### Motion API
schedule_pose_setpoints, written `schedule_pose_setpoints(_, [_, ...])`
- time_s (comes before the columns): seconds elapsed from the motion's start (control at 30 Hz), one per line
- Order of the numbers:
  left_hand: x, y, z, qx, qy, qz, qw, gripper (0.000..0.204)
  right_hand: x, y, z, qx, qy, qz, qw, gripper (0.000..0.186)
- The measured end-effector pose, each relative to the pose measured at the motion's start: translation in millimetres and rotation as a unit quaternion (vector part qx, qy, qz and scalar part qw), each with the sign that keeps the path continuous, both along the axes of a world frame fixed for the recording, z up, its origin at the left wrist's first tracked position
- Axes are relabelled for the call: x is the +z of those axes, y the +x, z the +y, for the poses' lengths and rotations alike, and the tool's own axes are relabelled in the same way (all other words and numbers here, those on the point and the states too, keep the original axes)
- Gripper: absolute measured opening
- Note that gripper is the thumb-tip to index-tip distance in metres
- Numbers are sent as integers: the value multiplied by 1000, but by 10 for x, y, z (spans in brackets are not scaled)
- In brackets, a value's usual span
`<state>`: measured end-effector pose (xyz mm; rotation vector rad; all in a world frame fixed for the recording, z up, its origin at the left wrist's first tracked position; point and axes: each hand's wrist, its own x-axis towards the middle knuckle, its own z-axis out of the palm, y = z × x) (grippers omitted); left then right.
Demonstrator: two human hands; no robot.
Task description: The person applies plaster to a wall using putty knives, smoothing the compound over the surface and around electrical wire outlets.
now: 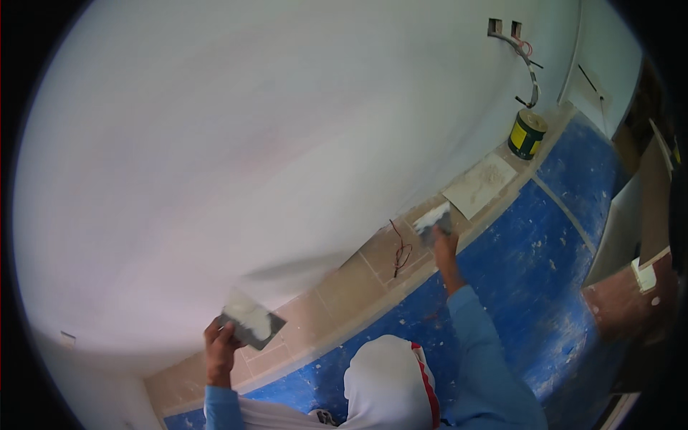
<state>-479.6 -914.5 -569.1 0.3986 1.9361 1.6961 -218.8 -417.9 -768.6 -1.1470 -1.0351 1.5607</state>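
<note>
In my left hand point(220, 351) is a flat metal putty knife point(270, 324) with a thick smear of white filler on its blade. The fingers are wrapped round its handle side, close to the pale wall point(236, 165). My right hand point(446, 251), out to the right above the tiled strip, grips a second putty knife point(433, 221), its blade also loaded with white filler. Both blades are apart from each other, and a shadow falls on the wall between them. Whether either blade touches the wall, I cannot tell.
Beige tiles point(351, 292) run along the wall's foot, beside blue floor sheeting point(516, 265). A red wire point(401, 252) sticks out low down. A pale board point(480, 185) and a dark green and yellow tin point(527, 135) lie beyond; cables point(530, 68) hang above. Boards point(623, 222) lean at right.
</note>
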Motion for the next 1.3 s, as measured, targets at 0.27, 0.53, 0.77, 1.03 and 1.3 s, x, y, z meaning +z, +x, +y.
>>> schedule_pose_setpoints(0.27, [180, 54, -596, 135, 40, 14, 990, 27, 510, -120, 1136, -114, 421, -245, 866, 40])
schedule_pose_setpoints(0.53, [199, 168, -517, 165, 24, 39, 985, 28, 952, -17, 1583, -126, 545, -375, 739, 70])
schedule_pose_setpoints(0.77, [232, 301, -304, 159, 33, 92, 982, 29, 118, -146, 1038, 42, 444, -484, 753, 77])
schedule_pose_setpoints(1.03, [183, 297, -192, 117, 27, 93, 988, 31, 827, 124, 1492, -77, 527, -240, 812, 41])
schedule_pose_setpoints(1.3, [160, 306, -194, 98, 26, 109, 989, 27, 1467, 154, 1950, -54, 538, -236, 807, 41])
